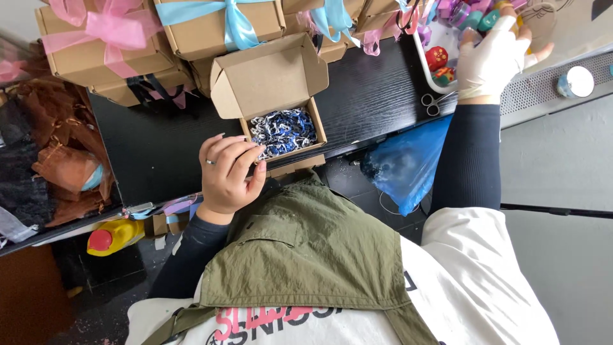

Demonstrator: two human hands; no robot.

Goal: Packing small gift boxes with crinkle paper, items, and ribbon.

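Hands are working apart at a black wood-grain table (159,147). The left hand (227,172), bare with a ring on one finger, is resting at the centre-left of the frame with its fingers loosely curled, their tips touching the front left corner of a small open brown cardboard box (271,96); it is grasping nothing that can be seen. That box is sitting at the centre of the frame, its lid flap standing open towards the top, and it is holding a bed of blue, white and black shredded paper (283,131).

The right hand (495,57), wearing a white glove, is reaching into the upper right of the frame, fingers spread and released, hovering over a white tray (423,61) of coloured tape rolls and small red trinkets. Small silver scissors (436,102) are lying just below that tray.

Closed brown cardboard boxes tied with pink ribbon (102,35) and light blue ribbon (233,22) are filling the top of the frame. A blue plastic bag (408,163) is hanging below the table edge, right of centre. A yellow bottle with a red cap (115,236) is lying at lower left.
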